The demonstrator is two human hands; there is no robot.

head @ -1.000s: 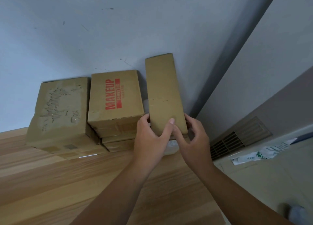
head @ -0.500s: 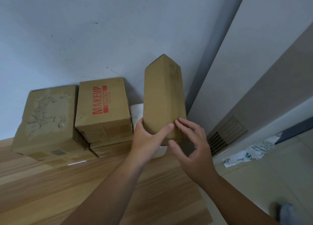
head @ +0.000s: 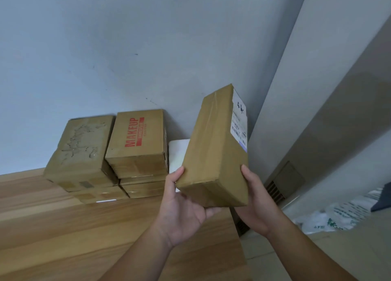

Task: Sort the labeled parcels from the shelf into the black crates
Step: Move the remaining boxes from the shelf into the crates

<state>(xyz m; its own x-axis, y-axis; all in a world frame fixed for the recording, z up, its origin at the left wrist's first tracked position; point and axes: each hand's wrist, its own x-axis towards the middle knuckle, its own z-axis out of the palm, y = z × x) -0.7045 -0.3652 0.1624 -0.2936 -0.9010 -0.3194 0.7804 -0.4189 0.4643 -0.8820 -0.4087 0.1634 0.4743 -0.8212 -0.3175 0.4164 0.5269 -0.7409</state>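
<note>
A long brown cardboard parcel [head: 213,145] hangs in the air above the wooden shelf's right end, tilted with its far end up. A white shipping label [head: 239,123] with a barcode shows on its right face. My left hand [head: 182,208] grips its near lower left corner, thumb up along the side. My right hand [head: 257,204] holds its near right edge from below. No black crates are in view.
On the wooden shelf [head: 88,234] against the grey wall lie a box marked MAKEUP [head: 137,141] on a stack, a scuffed brown box [head: 82,151] to its left, and a white parcel [head: 176,154] behind. White plastic bags [head: 334,215] lie on the floor at right.
The parcel has been lifted off the shelf and turned, so its labelled face now shows on the right. Both hands moved to its near end, and the view swung slightly right.
</note>
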